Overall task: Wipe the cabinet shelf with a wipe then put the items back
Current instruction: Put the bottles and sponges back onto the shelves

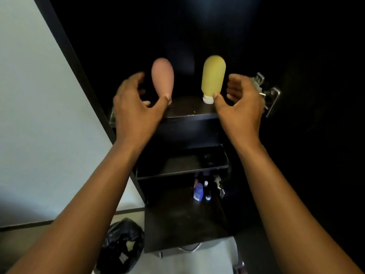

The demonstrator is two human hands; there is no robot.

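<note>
Landmark: dark cabinet shelf (187, 110), the upper shelf of an open black cabinet; all positions below refer to it.
Pink bottle (163, 77): stands cap-down on the left part of the shelf, leaning slightly; its cap end is hidden behind the left thumb.
Yellow bottle (213, 76): stands upright on its white cap (208, 99) on the right part of the shelf, well apart from the pink bottle.
Left hand (136, 107): raised in front of the shelf's left end, fingers spread and curved; the thumb tip touches the lower end of the pink bottle, while the fingers are apart from its body. The hand is not closed around anything.
Right hand (240, 104): raised in front of the shelf's right end, fingers curled loosely and spread; the thumb tip sits against the yellow bottle just above the cap. No full grasp is visible.
Door hinge (266, 91): metal, mounted just right of the shelf, partly behind the right hand.
Middle shelf (181, 165): directly below the landmark shelf; its contents are too dark to read.
Lower level: a blue bottle (198, 191) and a small dark bottle (207, 191) stand side by side, far below the landmark shelf.
Black bag (122, 248): on the floor, below and left of the cabinet.
Wipe: not visible.
</note>
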